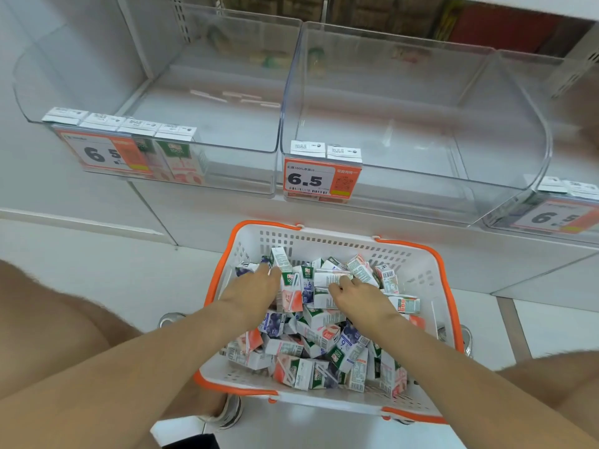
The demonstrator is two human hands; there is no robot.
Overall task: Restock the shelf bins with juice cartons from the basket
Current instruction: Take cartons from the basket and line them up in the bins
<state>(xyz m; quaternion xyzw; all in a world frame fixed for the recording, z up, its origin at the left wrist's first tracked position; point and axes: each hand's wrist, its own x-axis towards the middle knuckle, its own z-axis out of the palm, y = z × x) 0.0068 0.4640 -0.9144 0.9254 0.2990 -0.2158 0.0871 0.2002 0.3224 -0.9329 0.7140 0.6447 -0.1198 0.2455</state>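
A white basket with an orange rim [418, 254] stands on the floor below the shelf, holding several small juice cartons [319, 335] in pink, blue and green. My left hand [256, 288] reaches into its far left part, fingers closed against a tilted pink-and-green carton [285, 270]. My right hand [355, 298] lies beside it, fingers curled over a white-sided carton [325, 280]. The left clear bin [227, 131] has a row of cartons [120, 123] at its front left. The middle bin [421, 131] has two cartons [325, 151] at its front left.
A third bin [573, 202] at the right edge holds cartons behind its price tag. Orange "6.5" price tags [321, 179] hang on the bin fronts. My bare knees [48, 319] flank the basket, and a shoe [228, 413] sits by its near left corner.
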